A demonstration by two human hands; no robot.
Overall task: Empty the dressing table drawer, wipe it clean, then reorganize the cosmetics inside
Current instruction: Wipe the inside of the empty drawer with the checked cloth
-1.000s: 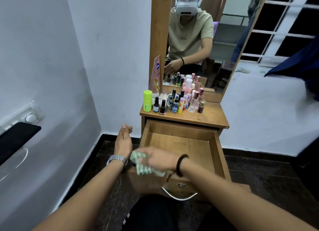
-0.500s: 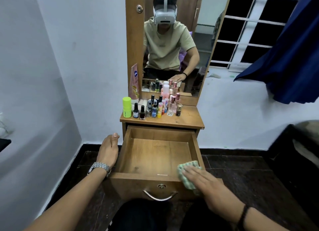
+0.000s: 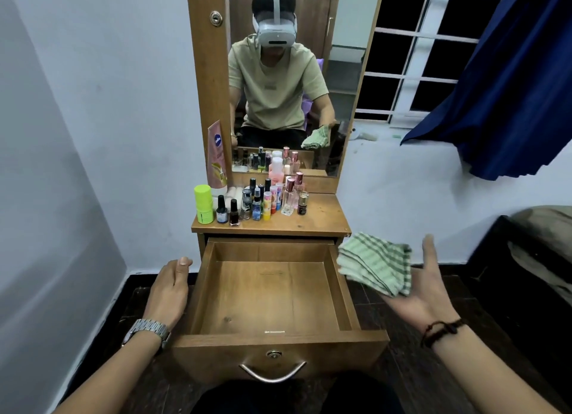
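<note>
The wooden drawer (image 3: 272, 339) is pulled out and has nothing inside. My left hand (image 3: 168, 289) rests flat against its left outer wall, fingers together. To the right of the drawer, my right hand (image 3: 424, 293) is palm up and carries a folded green-striped cloth (image 3: 374, 263) lifted clear of the drawer. Several cosmetics stand on the dressing table top (image 3: 322, 218): a lime green container (image 3: 203, 203), nail polish bottles (image 3: 227, 212), small spray bottles (image 3: 263, 201), perfume bottles (image 3: 291, 195) and a pink tube (image 3: 216, 153) leaning on the mirror frame.
A mirror (image 3: 288, 79) above the table reflects a seated person with a headset. A white wall lies left, a window (image 3: 411, 54) and blue curtain (image 3: 501, 88) right. Dark furniture (image 3: 532, 277) stands at the far right on a dark floor.
My right hand lifted the cloth off the drawer's front right corner and turned palm up beside the drawer. The left hand stayed on the drawer's left side.
</note>
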